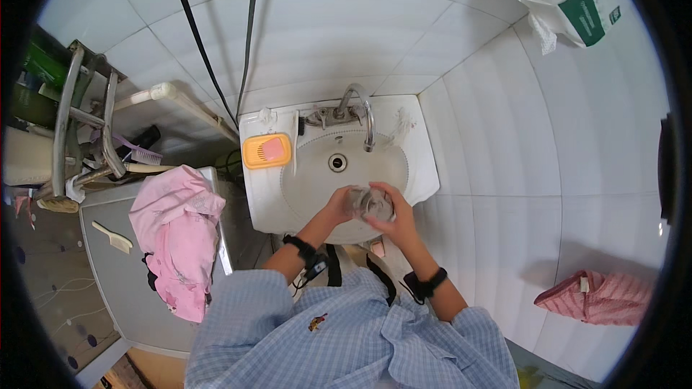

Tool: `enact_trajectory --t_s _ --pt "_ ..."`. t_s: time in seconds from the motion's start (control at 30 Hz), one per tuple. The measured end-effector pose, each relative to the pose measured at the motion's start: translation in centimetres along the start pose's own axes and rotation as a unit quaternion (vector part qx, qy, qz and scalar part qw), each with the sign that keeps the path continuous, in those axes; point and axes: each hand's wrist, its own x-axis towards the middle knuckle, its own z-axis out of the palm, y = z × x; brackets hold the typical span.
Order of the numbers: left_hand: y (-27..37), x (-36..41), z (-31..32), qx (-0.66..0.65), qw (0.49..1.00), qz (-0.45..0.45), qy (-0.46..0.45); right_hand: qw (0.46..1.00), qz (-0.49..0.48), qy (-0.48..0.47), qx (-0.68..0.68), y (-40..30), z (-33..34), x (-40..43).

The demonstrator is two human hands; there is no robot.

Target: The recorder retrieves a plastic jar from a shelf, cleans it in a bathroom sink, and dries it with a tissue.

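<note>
Above the front part of a white washbasin point(308, 189), both hands hold a clear glass or plastic cup point(372, 202) between them. My left hand point(340, 204) presses on its left side, while my right hand point(393, 215) curls around the right side with the thumb in front. Whether the cup holds anything cannot be made out. Behind the hands lies the basin's drain point(338, 162). A curved chrome faucet point(368, 119) arches over the bowl, and no water stream shows from its spout.
An orange soap dish point(267, 151) with pink soap point(273, 148) sits on the basin's left ledge. Pink clothing point(181, 243) and a pale hairbrush point(113, 237) lie on a grey surface at left. A pink towel point(600, 297) hangs on the right wall, below a tissue pack point(573, 0).
</note>
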Motion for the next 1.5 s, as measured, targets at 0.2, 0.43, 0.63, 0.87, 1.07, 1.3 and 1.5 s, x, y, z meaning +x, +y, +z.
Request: enact_trajectory --t_s 0.2,0.43,0.63,0.87,1.07,1.3,1.5 --pt "4.4 -2.6 2.3 -0.265 0.950 -0.129 0.106 0.980 -0.145 -0.006 -0.134 -2.1 0.1 -1.8" --pt "3.4 -2.6 4.7 -0.261 0.960 -0.078 0.069 0.972 -0.142 0.068 -0.174 -2.2 0.3 -0.5" --pt "1.4 -2.1 4.9 -0.006 0.996 0.061 0.061 0.985 -0.064 0.042 -0.155 0.0 -0.5 0.2" --pt "2.7 -0.6 4.8 -0.051 0.999 0.013 0.011 0.996 0.022 -0.055 -0.062 -1.3 -1.4 -0.4" --pt "2.7 -0.1 4.4 -0.342 0.938 -0.050 -0.016 0.999 0.009 0.031 0.000 -0.5 -3.4 0.0" --pt "2.3 0.1 3.5 -0.396 0.914 -0.082 0.041 0.989 0.009 0.144 0.018 3.8 -5.3 -0.9" --pt "3.4 -0.2 4.4 -0.421 0.892 -0.116 0.120 0.875 0.172 0.266 0.367 5.0 -6.0 -1.9"
